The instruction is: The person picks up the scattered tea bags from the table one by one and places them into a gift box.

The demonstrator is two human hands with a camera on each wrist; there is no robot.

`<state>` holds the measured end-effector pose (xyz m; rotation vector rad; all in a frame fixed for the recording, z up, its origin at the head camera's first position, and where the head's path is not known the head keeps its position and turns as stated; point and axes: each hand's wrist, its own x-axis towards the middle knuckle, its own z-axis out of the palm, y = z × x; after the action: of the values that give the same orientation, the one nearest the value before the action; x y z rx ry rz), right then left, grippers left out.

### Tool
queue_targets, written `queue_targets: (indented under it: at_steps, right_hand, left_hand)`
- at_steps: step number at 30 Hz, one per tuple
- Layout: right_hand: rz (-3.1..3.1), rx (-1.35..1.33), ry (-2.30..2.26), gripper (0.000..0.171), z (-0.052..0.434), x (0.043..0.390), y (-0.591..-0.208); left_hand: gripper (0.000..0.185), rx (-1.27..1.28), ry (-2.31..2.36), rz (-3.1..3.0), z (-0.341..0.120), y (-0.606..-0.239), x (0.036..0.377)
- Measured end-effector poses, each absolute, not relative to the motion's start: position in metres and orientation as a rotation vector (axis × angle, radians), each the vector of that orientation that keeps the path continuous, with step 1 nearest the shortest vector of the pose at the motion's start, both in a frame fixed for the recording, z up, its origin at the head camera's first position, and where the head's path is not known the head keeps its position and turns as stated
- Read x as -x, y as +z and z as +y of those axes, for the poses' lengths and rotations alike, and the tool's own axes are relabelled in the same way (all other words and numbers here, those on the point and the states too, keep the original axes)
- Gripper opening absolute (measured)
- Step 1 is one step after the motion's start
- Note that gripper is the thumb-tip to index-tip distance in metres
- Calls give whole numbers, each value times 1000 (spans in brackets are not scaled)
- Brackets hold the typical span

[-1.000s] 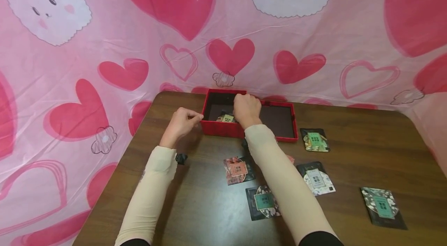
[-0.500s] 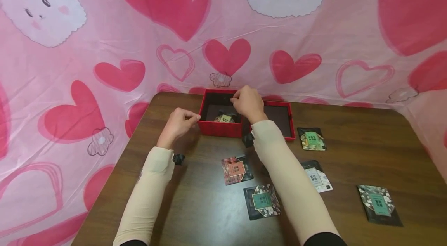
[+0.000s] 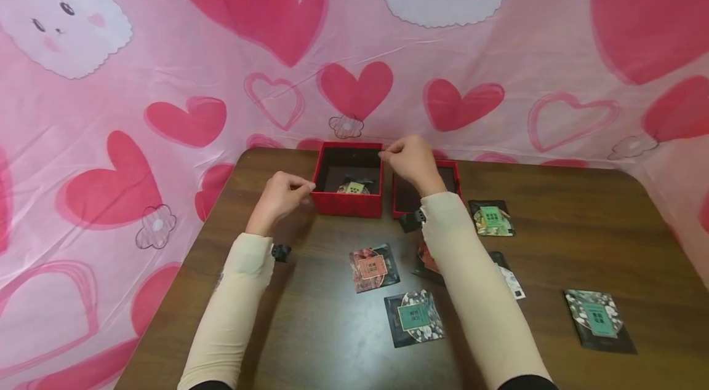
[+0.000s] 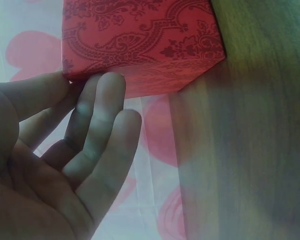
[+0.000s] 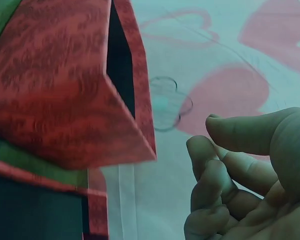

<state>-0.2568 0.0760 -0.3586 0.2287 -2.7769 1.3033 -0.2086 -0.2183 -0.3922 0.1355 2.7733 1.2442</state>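
Note:
A red patterned box (image 3: 348, 205) stands with its top uncovered at the table's back, and a green-labelled flat sachet (image 3: 354, 187) lies inside. My left hand (image 3: 279, 199) pinches the box's left front rim corner between thumb and fingers; the left wrist view shows the fingers (image 4: 110, 100) against its red side. Just off the box's right rim, my right hand (image 3: 415, 161) hovers above a shallow red tray-like lid (image 3: 456, 178). In the right wrist view, the right hand (image 5: 240, 175) has loosely bent fingers and a bare gap under the thumb.
Several sachets lie on the wooden table (image 3: 310, 328): a red-labelled one (image 3: 373, 267), a teal one (image 3: 414, 317), a green one (image 3: 492, 218) and another teal one (image 3: 600, 321) far right. My right forearm partly covers a white one (image 3: 512, 280) and a second red one (image 3: 426, 259).
My right hand has come up out of the box and moved right, past its rim. The left hand stays at the corner. The view has shifted slightly.

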Motion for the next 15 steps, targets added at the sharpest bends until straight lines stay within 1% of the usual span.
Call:
queue_targets:
  at_steps: [9, 15]
  right_hand:
    - [-2772, -106, 1351, 22, 121, 251, -363]
    - [-2761, 1, 1355, 25, 168, 240, -368]
  left_hand:
    - [27, -100, 1246, 2740, -213, -389, 208]
    - [28, -78, 1239, 2739, -212, -388, 207]
